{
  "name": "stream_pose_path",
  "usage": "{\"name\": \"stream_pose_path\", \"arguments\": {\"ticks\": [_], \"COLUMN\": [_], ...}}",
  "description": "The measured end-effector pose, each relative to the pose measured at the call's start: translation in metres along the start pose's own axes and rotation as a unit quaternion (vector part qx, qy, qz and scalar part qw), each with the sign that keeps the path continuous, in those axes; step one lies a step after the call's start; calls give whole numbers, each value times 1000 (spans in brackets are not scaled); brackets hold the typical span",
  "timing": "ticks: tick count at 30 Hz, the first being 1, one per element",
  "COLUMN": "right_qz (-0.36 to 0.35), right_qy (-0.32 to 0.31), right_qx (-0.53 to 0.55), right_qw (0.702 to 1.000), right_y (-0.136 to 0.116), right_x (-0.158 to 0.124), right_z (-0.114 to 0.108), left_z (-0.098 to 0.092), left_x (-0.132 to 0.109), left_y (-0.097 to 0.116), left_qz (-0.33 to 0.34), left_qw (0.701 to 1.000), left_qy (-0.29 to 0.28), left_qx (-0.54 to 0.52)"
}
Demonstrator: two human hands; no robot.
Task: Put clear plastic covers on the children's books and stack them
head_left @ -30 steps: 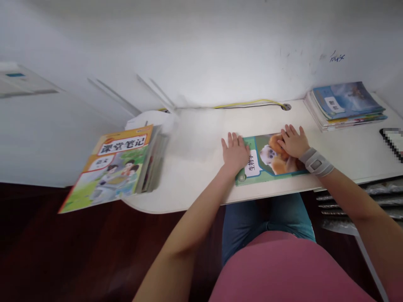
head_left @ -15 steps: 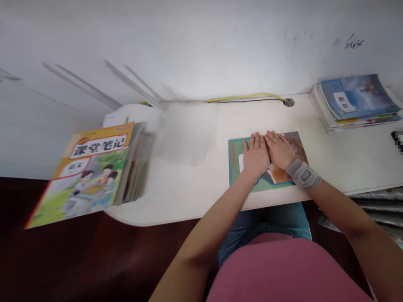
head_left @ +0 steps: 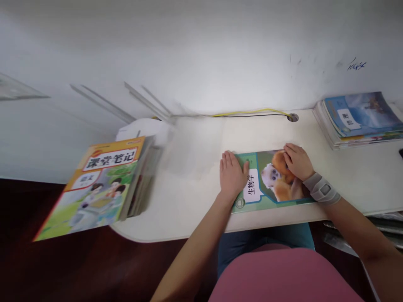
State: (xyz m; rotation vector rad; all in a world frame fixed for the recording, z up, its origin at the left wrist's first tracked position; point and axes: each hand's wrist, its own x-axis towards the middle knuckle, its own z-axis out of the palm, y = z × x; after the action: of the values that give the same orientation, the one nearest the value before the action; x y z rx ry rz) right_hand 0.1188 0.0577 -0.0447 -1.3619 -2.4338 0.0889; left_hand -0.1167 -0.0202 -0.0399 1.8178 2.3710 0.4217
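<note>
A green-covered textbook [head_left: 261, 197] with a monkey picture lies flat on the white desk [head_left: 195, 167] in front of me. My left hand [head_left: 231, 176] rests flat and open on the book's left edge, fingers together and stretched out. My right hand [head_left: 297, 161], with a grey wristband on its wrist, lies palm down on the upper right part of the cover, fingers slightly curled. Neither hand holds anything.
A stack of books with an orange and green cover on top [head_left: 100, 184] overhangs the desk's left end. Another stack with a blue cover [head_left: 359, 119] sits at the back right. A yellow cable [head_left: 252, 112] runs along the wall to a desk hole [head_left: 292, 118].
Half a second ago both hands lay side by side on the middle of the cover. They have spread apart, left hand to the left edge, right hand to the upper right.
</note>
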Motion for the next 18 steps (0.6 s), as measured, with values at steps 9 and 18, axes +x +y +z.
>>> {"name": "stream_pose_path", "arguments": {"ticks": [9, 18], "right_qz": [-19, -74], "right_qy": [60, 64], "right_qx": [-17, 31], "right_qw": [998, 995], "right_y": [4, 13], "right_x": [4, 12], "right_z": [3, 4], "left_z": [-17, -34], "left_x": [7, 39], "left_y": [-14, -24], "left_qz": [-75, 6], "left_qw": [912, 790], "left_qy": [51, -202], "left_qx": [-400, -579]}}
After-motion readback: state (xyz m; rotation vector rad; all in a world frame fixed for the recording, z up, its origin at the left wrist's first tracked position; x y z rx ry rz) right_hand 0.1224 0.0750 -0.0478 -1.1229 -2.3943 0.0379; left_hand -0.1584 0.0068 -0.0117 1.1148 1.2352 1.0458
